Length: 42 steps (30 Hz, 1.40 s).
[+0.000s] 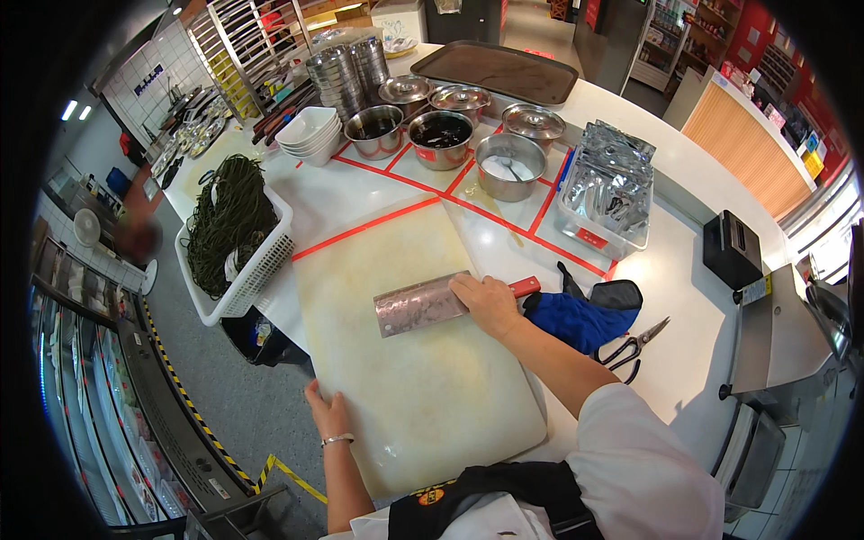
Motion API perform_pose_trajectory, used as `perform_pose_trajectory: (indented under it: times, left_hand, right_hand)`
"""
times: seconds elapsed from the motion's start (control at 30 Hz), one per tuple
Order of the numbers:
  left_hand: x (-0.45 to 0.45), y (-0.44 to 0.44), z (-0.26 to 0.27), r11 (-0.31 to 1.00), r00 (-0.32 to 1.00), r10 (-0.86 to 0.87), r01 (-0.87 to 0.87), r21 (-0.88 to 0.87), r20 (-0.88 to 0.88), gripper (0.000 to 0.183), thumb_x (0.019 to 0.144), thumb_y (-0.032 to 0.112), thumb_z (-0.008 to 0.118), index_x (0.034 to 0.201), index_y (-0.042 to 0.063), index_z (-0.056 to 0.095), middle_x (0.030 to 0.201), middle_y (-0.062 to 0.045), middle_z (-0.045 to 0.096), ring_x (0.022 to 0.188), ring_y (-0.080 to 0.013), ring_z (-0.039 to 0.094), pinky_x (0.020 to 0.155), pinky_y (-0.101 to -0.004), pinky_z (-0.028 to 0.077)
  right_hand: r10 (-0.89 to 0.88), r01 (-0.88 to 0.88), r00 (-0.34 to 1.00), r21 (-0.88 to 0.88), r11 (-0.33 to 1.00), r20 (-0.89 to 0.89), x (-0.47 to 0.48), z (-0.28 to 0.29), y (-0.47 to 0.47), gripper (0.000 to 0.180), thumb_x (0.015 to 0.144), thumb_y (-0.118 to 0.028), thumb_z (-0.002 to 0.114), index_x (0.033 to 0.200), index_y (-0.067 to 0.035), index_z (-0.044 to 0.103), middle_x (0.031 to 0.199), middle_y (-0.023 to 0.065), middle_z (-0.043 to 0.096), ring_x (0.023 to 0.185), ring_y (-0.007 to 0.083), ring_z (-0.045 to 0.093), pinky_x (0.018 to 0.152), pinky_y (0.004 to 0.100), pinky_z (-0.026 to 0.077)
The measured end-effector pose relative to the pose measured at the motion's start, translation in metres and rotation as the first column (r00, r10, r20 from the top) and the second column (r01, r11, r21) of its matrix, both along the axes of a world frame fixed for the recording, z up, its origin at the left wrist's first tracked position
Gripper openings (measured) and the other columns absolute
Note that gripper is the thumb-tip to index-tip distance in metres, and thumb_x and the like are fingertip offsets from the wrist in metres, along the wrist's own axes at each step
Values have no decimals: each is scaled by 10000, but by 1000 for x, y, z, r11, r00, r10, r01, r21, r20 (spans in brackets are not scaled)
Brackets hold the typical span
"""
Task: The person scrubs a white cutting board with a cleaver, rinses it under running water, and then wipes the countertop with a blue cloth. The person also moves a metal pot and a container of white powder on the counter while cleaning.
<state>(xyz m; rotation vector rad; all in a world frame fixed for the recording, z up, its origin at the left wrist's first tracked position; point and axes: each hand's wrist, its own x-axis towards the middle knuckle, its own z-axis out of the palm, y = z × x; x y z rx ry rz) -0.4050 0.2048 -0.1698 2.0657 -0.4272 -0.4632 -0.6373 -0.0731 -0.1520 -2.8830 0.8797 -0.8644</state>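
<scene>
A large off-white cutting board (412, 398) lies on the counter before me, a red tape strip (366, 228) along its far edge. On it rests a cleaver (418, 309) with a broad metal blade and a red handle. My right hand (487, 304) grips the cleaver where blade and handle meet, fingers over the blade's top. At the board's left edge is my left hand (327, 410), empty, thumb and fingers apart; whether it touches the board is unclear. A blue and black glove (584, 314) and black-handled scissors (631, 347) lie to the right.
A white plastic basket (260, 277) of dark green strands overhangs the counter's left side. Steel pots (442, 145), stacked white bowls (310, 135) and a clear bin (604, 209) of silver pouches stand behind the board. Farther back lies a brown tray (496, 71).
</scene>
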Motion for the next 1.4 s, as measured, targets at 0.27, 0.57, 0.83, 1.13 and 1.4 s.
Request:
perform_pose_trajectory:
  times: [0.27, 0.57, 0.83, 1.13, 1.4]
  left_hand:
    - [-6, 20, -3, 1000, 997, -8, 6, -23, -71, 517, 766, 0, 524, 1255, 27, 357, 1102, -198, 551, 959, -261, 582, 846, -343, 454]
    - [-10, 19, -4, 981, 994, -56, 38, -191, -91, 597, 778, 15, 475, 1351, 56, 313, 1179, -177, 523, 1041, -231, 544, 883, -316, 437]
    - [-10, 21, 6, 974, 948, -35, -38, -222, -317, 620, 746, -37, 431, 1346, 77, 328, 1064, -119, 555, 919, -173, 556, 785, -273, 455]
    - [-7, 20, 10, 957, 929, -24, -85, -276, -370, 633, 723, -93, 420, 1331, 74, 360, 938, -71, 556, 800, -126, 529, 716, -237, 440]
    - [-8, 20, 4, 963, 945, 1, -90, -255, -328, 616, 715, -104, 418, 1307, 62, 391, 959, -75, 561, 827, -136, 542, 746, -246, 447]
  right_hand:
    - [54, -51, 979, 21, 998, -195, -12, 8, 4, 148, 760, -119, 525, 908, -135, 519, 885, 23, 546, 673, 241, 585, 556, 377, 473]
    - [16, 22, 976, 170, 985, -216, 3, 39, -23, 140, 779, -114, 521, 893, -129, 600, 872, 45, 600, 771, 246, 605, 602, 366, 478]
    - [-221, 104, 975, 807, 581, 33, 28, 75, -108, 291, 819, -143, 535, 1098, -62, 550, 822, 144, 631, 524, 201, 610, 488, 332, 474]
    - [-322, 104, 943, 993, 55, -81, 48, 50, -129, 235, 896, -152, 501, 1084, -45, 410, 701, 115, 568, 433, 134, 493, 368, 306, 414]
    - [-269, 81, 962, 986, 147, -39, 48, 30, -103, 254, 902, -149, 497, 1099, -17, 405, 689, 120, 563, 414, 132, 479, 356, 288, 411]
